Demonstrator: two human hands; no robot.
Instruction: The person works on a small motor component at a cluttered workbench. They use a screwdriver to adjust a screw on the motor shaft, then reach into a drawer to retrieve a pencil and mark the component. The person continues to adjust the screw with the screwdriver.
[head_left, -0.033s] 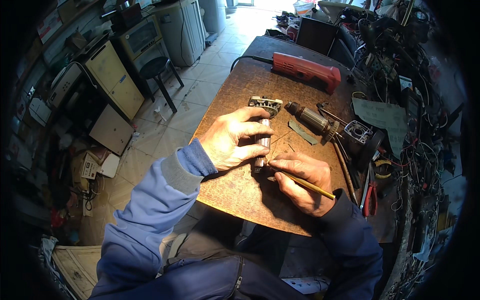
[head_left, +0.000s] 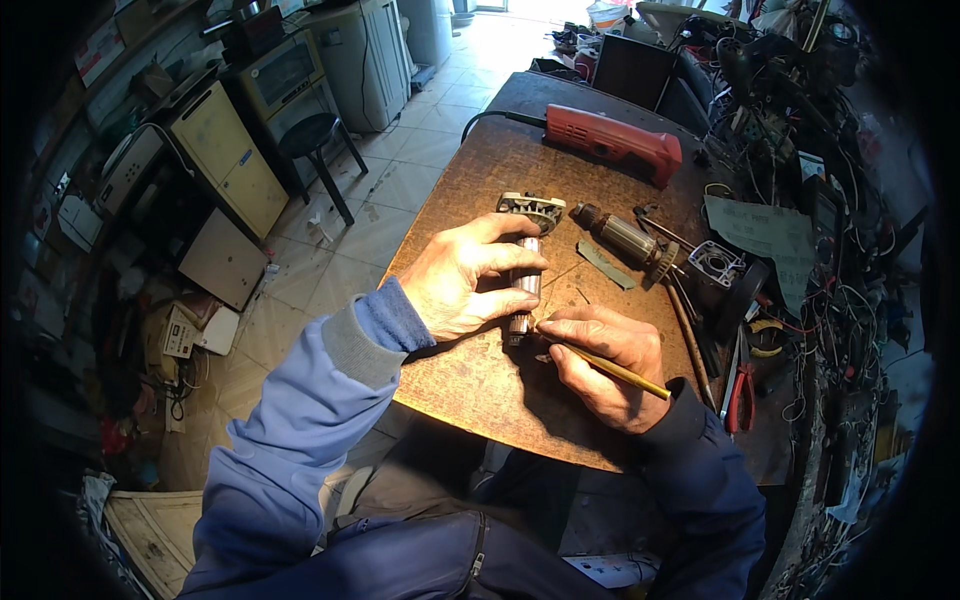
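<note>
My left hand [head_left: 468,272] is closed around a motor armature [head_left: 527,285] lying lengthwise on the worn wooden table [head_left: 470,385]. A pale metal end plate with a toothed ring [head_left: 533,211] sits at its far end, beyond my fingers. The copper-coloured commutator [head_left: 519,325] shows at the near end. My right hand [head_left: 612,360] pinches a slim yellowish rod-shaped tool [head_left: 625,375] like a pen. Its tip points at the commutator; whether it touches, I cannot tell. A second armature [head_left: 627,238] lies to the right, beside a dark strip of sandpaper [head_left: 605,265].
A red power tool housing [head_left: 612,143] with a black cord lies at the table's far end. On the right are a metal gear housing [head_left: 718,263], red-handled pliers [head_left: 740,398], a greenish sheet [head_left: 762,240] and heaped cables. A dark stool [head_left: 310,135] stands left of the table.
</note>
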